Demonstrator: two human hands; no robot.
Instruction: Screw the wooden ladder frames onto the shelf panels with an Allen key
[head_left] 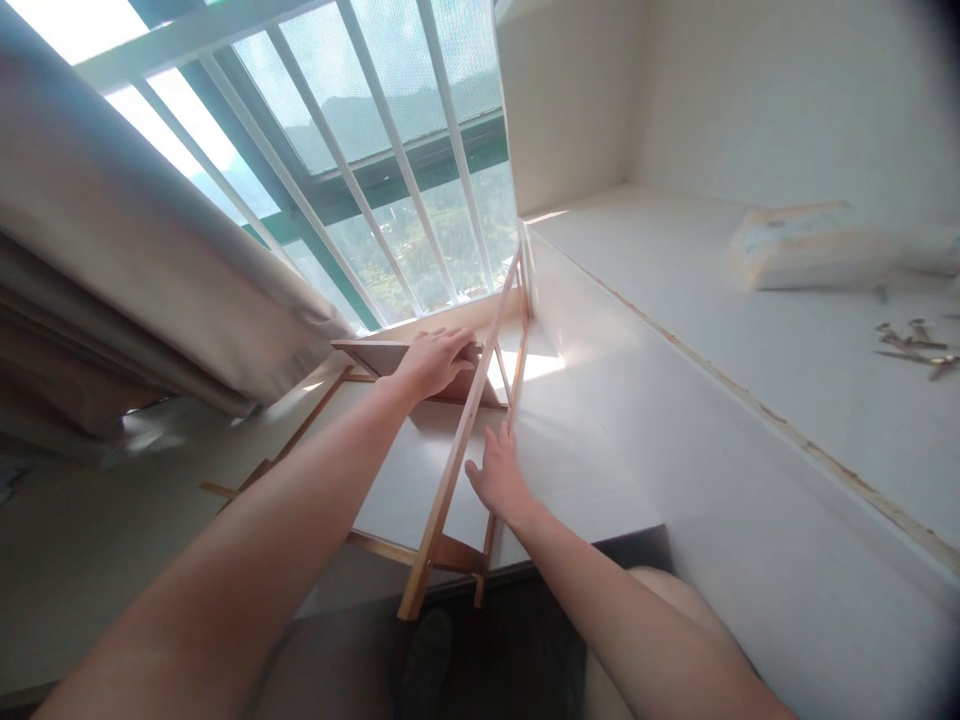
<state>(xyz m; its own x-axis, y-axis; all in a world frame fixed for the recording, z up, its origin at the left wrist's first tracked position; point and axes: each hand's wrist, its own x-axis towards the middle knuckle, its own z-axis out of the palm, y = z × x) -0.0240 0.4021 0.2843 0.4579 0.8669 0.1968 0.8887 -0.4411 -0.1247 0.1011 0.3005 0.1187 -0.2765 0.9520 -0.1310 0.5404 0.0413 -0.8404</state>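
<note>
A wooden frame (452, 470) with slim rails lies on its side on a white surface below the window. Set across its far part is a brown wooden board (375, 354), like a shelf panel. My left hand (433, 362) is over the board's right part, fingers curled round its edge close to the upper long rail. Beside the near right part of the frame is my right hand (497, 472), thumb and fingers apart, with nothing seen in it. Its fingertips are close to the lower long rail; whether they touch it I cannot tell.
A white ledge (675, 250) with a rough front edge runs along the right. On it lie several screws (915, 342) and a blurred pale packet (802, 245). A barred window (375, 170) stands ahead, a curtain (150, 240) at left. My legs are below.
</note>
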